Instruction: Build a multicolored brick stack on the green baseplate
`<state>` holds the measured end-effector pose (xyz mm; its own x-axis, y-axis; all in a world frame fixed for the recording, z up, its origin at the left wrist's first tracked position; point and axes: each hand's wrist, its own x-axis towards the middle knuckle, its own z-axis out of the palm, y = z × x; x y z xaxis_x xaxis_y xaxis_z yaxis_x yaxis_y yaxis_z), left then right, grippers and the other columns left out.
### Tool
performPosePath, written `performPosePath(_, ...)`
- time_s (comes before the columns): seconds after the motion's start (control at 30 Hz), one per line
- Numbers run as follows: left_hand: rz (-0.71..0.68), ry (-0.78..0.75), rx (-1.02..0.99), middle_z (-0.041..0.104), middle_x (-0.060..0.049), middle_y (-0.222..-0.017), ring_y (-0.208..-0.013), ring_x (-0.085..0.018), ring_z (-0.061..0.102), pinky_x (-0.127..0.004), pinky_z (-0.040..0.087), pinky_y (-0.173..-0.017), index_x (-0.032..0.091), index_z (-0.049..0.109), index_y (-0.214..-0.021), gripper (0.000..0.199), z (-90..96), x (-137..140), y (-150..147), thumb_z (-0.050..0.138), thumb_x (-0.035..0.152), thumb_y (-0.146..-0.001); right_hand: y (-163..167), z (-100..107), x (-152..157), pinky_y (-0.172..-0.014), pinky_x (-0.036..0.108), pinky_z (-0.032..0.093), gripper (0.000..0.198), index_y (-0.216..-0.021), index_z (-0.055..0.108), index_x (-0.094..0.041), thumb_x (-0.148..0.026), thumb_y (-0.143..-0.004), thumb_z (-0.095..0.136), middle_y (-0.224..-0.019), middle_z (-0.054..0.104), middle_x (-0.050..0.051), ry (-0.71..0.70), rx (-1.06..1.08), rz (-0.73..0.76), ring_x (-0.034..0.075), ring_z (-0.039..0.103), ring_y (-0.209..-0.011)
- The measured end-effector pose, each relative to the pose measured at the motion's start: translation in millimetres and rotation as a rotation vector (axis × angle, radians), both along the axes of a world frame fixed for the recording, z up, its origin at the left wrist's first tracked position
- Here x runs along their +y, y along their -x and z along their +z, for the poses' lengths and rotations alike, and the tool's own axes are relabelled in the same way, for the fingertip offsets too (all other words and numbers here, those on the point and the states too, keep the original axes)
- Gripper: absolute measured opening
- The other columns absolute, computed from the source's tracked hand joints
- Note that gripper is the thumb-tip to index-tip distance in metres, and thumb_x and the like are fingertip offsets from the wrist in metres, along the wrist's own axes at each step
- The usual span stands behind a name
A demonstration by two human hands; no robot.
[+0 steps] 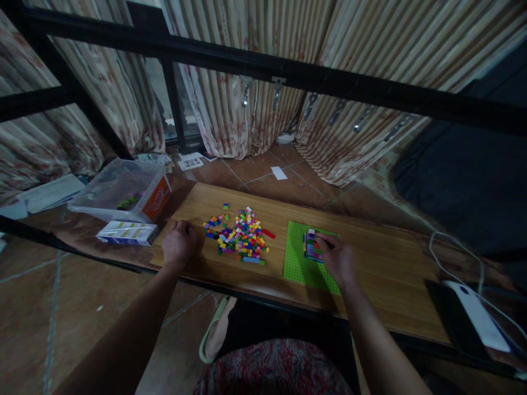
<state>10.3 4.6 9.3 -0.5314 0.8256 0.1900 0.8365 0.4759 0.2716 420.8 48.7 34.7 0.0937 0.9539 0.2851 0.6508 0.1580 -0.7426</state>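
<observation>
On the right half of the wooden table lies a green studded baseplate point(295, 258). A small layered build of coloured toy bricks point(312, 249) stands on it. My right hand point(338, 259) is over the plate's right side, thumb and finger pinched on a toy brick at the build's upper edge; the fingertips partly hide it. My left hand point(179, 242) rests closed near the table's left end, and whatever it may hold is hidden. Just right of that hand spreads a loose pile of small multicoloured bricks point(242, 236), with a longer red brick point(268, 233) at its right edge.
A clear plastic box point(115, 189) with some bricks inside stands beyond the table's left end, a white-and-purple carton point(127, 233) before it. At the right end lie a white device point(477, 315) and a cable point(480, 263). A black metal frame point(329, 79) crosses ahead.
</observation>
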Motion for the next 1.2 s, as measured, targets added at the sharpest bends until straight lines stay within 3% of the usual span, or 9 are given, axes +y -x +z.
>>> performPosePath(0.33,-0.010,0.005,0.000,0.064,-0.011,-0.099,-0.089,-0.025,0.061,-0.032,0.042,-0.065,0.018,0.062,-0.096,0.028,1.0,-0.1,-0.5,0.038,0.030,-0.088,4.8,1.6,4.4,-0.078,0.037,0.049,0.035,-0.090,0.072,-0.019,-0.043,-0.088,0.047,-0.092,0.072,0.009,-0.080,-0.267,0.106,0.023,0.065,-0.082)
performPosePath(0.73,-0.004,0.022,-0.013,0.065,-0.011,-0.100,-0.090,-0.025,0.062,-0.031,0.041,-0.065,0.018,0.062,-0.097,0.029,0.8,-0.3,-0.8,0.038,0.032,-0.089,0.9,-14.2,8.2,-0.078,0.036,0.048,0.033,-0.086,0.072,-0.021,-0.041,-0.090,0.045,-0.086,0.070,0.007,-0.182,-0.313,0.112,0.021,0.062,-0.081)
performPosePath(1.2,-0.008,-0.001,-0.020,0.064,-0.011,-0.099,-0.090,-0.025,0.061,-0.032,0.042,-0.066,0.018,0.062,-0.095,0.028,3.1,-1.3,-2.1,0.038,0.031,-0.089,-3.4,-27.4,1.6,-0.093,0.042,0.047,0.033,-0.099,0.071,-0.023,-0.034,-0.094,0.041,-0.098,0.069,0.008,-0.273,-0.350,0.172,0.022,0.061,-0.094)
